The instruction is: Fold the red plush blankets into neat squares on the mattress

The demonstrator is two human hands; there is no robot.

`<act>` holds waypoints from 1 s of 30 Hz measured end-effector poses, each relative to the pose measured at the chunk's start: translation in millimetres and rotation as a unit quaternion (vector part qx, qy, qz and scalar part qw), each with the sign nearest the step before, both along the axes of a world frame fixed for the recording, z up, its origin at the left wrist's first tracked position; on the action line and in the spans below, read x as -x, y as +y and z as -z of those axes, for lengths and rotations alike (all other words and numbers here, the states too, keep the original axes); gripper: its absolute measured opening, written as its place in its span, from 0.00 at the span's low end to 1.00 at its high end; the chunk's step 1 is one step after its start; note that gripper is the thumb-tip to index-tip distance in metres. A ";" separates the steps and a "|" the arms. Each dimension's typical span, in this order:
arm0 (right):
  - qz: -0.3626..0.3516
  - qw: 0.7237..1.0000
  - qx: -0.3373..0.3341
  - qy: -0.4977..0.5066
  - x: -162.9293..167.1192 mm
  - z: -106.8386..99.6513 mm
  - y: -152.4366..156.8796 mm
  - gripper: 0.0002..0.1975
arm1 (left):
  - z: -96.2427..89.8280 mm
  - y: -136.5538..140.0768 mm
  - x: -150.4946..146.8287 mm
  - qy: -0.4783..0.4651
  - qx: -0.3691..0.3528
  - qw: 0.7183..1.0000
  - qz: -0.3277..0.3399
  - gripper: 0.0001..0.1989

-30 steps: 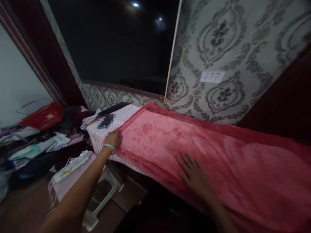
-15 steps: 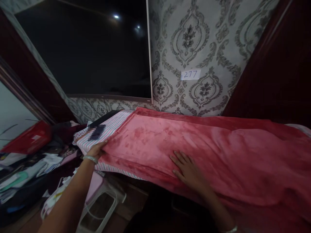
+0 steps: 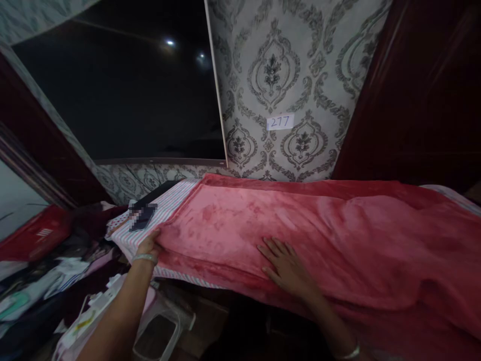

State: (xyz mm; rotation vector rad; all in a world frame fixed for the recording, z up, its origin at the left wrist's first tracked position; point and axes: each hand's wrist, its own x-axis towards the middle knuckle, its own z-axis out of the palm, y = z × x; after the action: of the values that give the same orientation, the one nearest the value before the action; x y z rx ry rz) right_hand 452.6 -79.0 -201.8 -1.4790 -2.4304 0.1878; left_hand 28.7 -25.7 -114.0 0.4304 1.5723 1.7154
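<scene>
A pink-red plush blanket (image 3: 233, 215) lies spread along a long surface, over a striped cloth (image 3: 171, 203) that shows at its left end and front edge. At the blanket's near left corner, my left hand (image 3: 149, 244) is closed on the edge, the fingers partly hidden by the fabric. My right hand (image 3: 287, 265) rests flat on the blanket near its front edge, fingers spread and nothing in it. Soft creases run across the blanket to the right of this hand.
A dark phone-like object (image 3: 143, 218), partly blurred out, lies on the striped cloth. Clothes (image 3: 63, 276) and a red bag (image 3: 37, 233) are heaped at left. A plastic stool (image 3: 169, 326) stands below. A large television (image 3: 124, 95) hangs behind.
The view has turned slightly right and up, so the scene sits further left and lower. Both hands stay at nearly the same spots on the blanket.
</scene>
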 end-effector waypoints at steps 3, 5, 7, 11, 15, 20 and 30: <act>0.005 0.999 0.036 0.007 1.2 -7.7 -1.6 0.30 | -19.7 22.1 -21.1 0.030 -0.036 0.999 0.001 0.07; 0.006 0.999 0.043 0.013 1.6 -11.7 -2.6 0.30 | -35.7 35.7 -47.2 0.119 -0.066 0.990 0.046 0.07; 0.008 0.999 0.049 0.015 1.7 -14.3 -3.2 0.30 | -48.5 42.3 -82.6 0.291 -0.104 0.942 0.129 0.07; 0.006 0.998 0.059 0.029 0.8 -13.3 -3.2 0.31 | -40.4 25.8 -158.9 0.538 -0.169 0.767 0.306 0.06; 0.000 0.994 0.056 0.098 -3.8 -2.7 0.1 0.31 | 9.7 -11.0 -197.2 0.603 -0.164 0.652 0.430 0.09; 0.030 0.940 0.088 0.329 -13.3 4.5 27.5 0.31 | 46.3 -34.6 -189.6 0.535 -0.207 0.708 0.411 0.15; 0.144 0.702 0.300 0.630 16.1 -48.5 150.3 0.37 | 25.3 -41.7 -183.7 0.474 -0.245 0.787 0.308 0.11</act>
State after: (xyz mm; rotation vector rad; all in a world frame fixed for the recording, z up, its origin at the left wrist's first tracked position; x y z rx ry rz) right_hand 436.5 71.3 -153.3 -1.1772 -0.9911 1.4604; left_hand 212.4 -67.4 -139.3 2.0811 1.2688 1.3715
